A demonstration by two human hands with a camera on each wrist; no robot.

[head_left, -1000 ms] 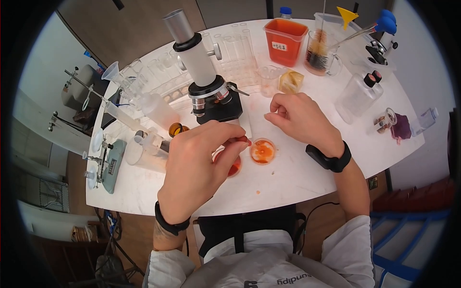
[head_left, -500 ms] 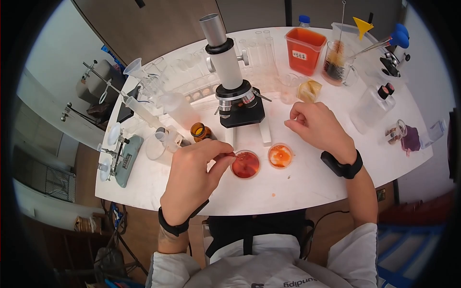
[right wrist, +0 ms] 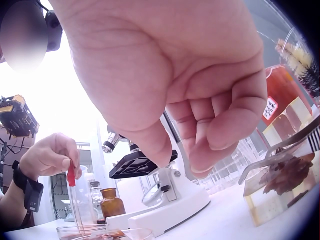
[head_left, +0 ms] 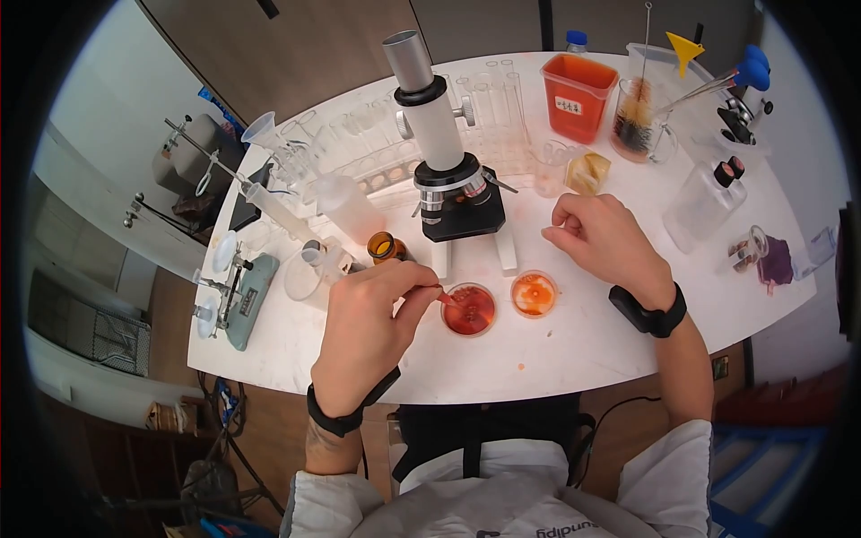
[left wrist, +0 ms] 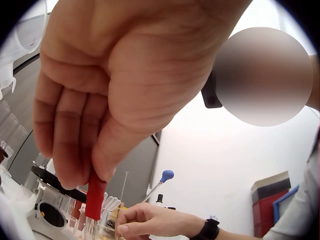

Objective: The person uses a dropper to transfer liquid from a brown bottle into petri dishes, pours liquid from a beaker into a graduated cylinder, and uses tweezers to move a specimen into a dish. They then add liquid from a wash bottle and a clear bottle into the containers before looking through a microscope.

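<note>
My left hand point(head_left: 369, 309) pinches a glass dropper by its red rubber bulb point(left wrist: 95, 200) between thumb and fingers. In the right wrist view the dropper's glass tube point(right wrist: 76, 207) points down at a shallow dish on the table. Seen from the head, the bulb is at the left rim of a petri dish of dark red liquid point(head_left: 470, 316). Just right of that stands a smaller dish with orange and whitish contents point(head_left: 534, 298). My right hand point(head_left: 605, 238) hovers above the table past the smaller dish, its fingers loosely curled and holding nothing.
A microscope point(head_left: 453, 161) stands behind the dishes. An amber bottle point(head_left: 386, 247) is just beyond my left hand, with a balance point(head_left: 251, 300) at far left. Racked test tubes point(head_left: 377, 170) line the back. An orange-red container point(head_left: 578, 103) and clear bottle point(head_left: 704, 211) stand right.
My left hand has carried the dropper leftward, from beside the orange dish to the left side of the red dish. The head view has shifted; my right hand stays about where it was.
</note>
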